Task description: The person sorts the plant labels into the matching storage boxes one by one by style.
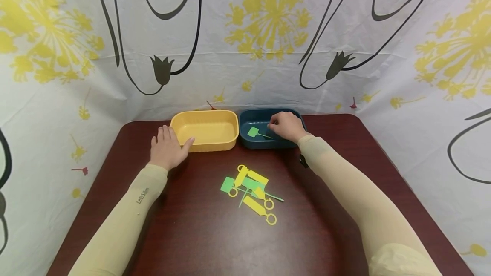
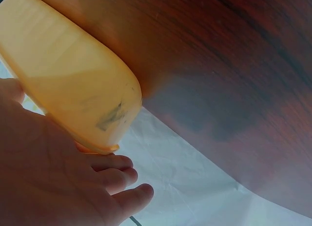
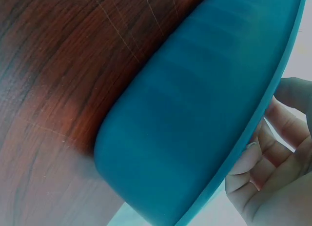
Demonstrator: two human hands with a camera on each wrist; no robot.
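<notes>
"How many tubs do you have?"

"You have two: one yellow tub and one blue tub."

"And the little tags?"

"You have one green tag in the blue tub. The pile on the table has about three yellow tags and two or three green ones. They overlap, so it is hard to count."

Head view: high, facing forward and down over whole surface. Left wrist: pressed close to yellow tray wall at 11 o'clock. Right wrist: close under blue tray at 1 o'clock. Trays shared with head view.
</notes>
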